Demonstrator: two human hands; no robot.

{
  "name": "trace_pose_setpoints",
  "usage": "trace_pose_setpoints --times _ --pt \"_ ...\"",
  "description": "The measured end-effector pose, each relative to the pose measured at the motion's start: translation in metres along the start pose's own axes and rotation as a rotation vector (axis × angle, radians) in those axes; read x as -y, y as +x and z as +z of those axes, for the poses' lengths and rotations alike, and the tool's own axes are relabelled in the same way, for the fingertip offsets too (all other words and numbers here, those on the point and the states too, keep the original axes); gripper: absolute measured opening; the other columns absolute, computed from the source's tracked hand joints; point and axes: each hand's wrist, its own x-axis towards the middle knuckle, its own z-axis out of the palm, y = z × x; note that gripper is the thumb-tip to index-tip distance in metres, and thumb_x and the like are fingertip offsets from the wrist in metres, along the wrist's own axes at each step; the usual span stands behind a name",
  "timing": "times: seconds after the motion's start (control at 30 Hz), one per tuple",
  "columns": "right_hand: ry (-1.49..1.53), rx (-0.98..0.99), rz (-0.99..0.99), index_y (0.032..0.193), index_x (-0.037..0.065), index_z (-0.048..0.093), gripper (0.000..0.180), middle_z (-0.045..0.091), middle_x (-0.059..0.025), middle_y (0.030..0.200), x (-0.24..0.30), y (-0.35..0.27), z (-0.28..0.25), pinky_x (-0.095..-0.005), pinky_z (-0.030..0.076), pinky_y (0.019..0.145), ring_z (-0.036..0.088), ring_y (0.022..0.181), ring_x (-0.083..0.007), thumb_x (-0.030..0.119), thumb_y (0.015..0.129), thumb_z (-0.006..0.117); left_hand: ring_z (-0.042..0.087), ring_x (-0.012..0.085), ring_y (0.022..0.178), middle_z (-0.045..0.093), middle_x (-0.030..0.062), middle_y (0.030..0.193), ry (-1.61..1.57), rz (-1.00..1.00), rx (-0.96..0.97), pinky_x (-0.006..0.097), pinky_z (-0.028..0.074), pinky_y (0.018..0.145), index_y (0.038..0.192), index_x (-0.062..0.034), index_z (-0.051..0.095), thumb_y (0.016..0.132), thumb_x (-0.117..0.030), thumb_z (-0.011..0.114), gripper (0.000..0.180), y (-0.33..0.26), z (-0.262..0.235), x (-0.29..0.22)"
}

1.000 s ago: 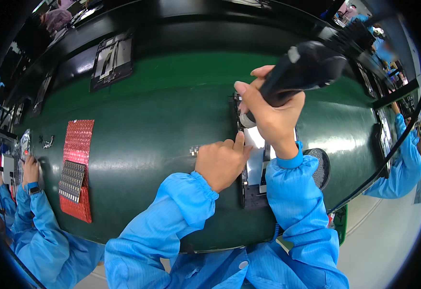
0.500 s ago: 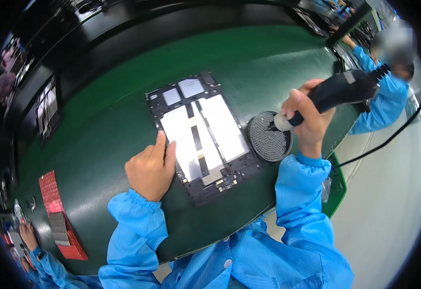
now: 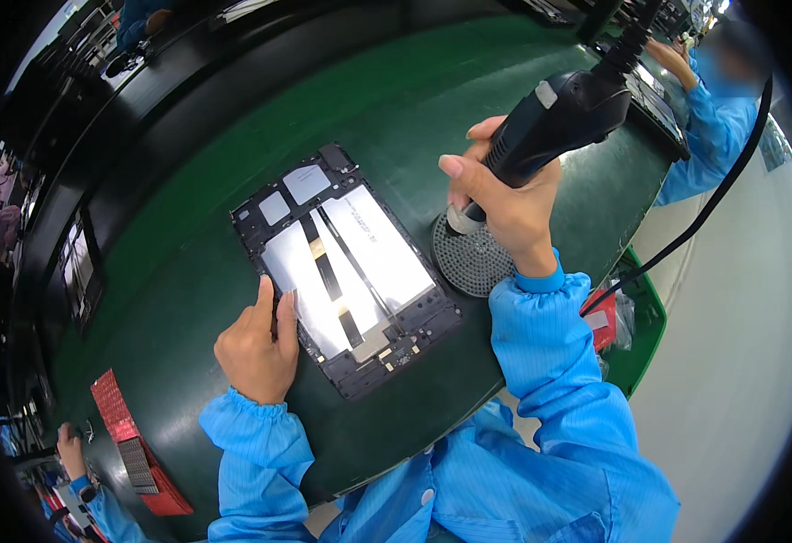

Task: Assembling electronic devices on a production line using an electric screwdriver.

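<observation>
Pressing down with your left hand (image 3: 256, 348), you hold your fingers together and flat, fingertips resting on the left edge of the opened tablet chassis (image 3: 346, 267); nothing is gripped there, the hand only bears on the frame; your right hand (image 3: 500, 204) has its fingers clamped around the black barrel of the electric screwdriver (image 3: 554, 113), thumb raised beside it, the tool's tip pointing down onto the round perforated screw tray (image 3: 473, 258); that tray sits just beside the chassis at its 3 o'clock; the chassis itself lies flat on the green mat (image 3: 188, 208), tilted so its long axis runs from about 11 o'clock to 5 o'clock, showing silvery plates, two dark ribbon strips crossing them, and a dark frame around; from the screwdriver a black cable (image 3: 704, 213) curves off toward 4 o'clock; at 7 o'clock from your left hand, well apart, lies a red tray (image 3: 111, 412) near another person's hand; at 1 o'clock a co-worker in a blue sleeve (image 3: 699, 136) works at the far edge.
</observation>
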Motion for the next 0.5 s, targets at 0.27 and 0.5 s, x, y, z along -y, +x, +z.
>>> trace_pose_setpoints --times 0.27,0.5 --pt "-0.043 0.043 -0.016 0.097 -0.002 0.052 0.031 0.059 -0.0071 0.063 -0.0009 -0.0002 0.0021 -0.0249 0.045 0.045 0.056 0.048 -0.014 -0.006 0.072 0.07 0.054 0.0226 0.042 0.055 0.0111 0.054 -0.003 0.029 -0.03 0.033 0.04 0.041 0.099 0.0021 0.067 0.079 -0.012 0.07 0.025 0.0005 0.0001 0.0043" --pt "-0.026 0.01 -0.026 0.097 -0.002 0.052 0.03 0.059 -0.0075 0.063 -0.0006 -0.0005 0.0001 -0.0252 0.045 0.045 0.056 0.049 -0.0141 -0.006 0.073 0.07 0.053 0.0231 0.042 0.055 0.0114 0.054 0.0 0.04 -0.027 0.033 0.04 0.041 0.1 0.0023 0.066 0.078 -0.011 0.07 0.026 -0.0011 0.0034 0.0033"
